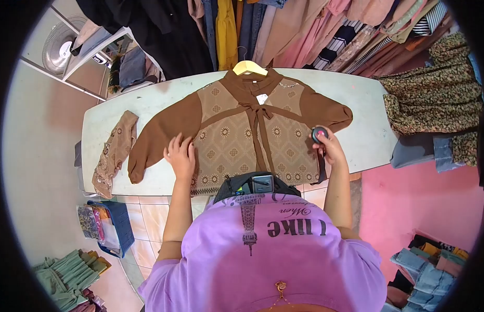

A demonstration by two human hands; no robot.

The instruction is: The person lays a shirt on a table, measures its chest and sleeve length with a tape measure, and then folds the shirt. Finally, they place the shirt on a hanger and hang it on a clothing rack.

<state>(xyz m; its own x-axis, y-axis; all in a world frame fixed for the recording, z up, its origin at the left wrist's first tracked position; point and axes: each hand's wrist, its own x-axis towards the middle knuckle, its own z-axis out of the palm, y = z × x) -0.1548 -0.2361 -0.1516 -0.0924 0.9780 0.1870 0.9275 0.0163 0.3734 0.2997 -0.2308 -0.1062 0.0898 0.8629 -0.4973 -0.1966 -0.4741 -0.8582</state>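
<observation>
Light pressure suited the brown patterned-fabric blouse [229, 143] under the loose-fingered left hand [180, 157], right hand [332, 149] gripping a round black device [319, 134].

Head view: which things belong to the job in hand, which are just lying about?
Likely in the job:
brown patterned blouse, by the left hand
pale yellow hanger at its collar
round dark object in the right hand
table

Apparently lying about:
patterned cloth, table's left end
floral garment
blue basket
fan
</observation>
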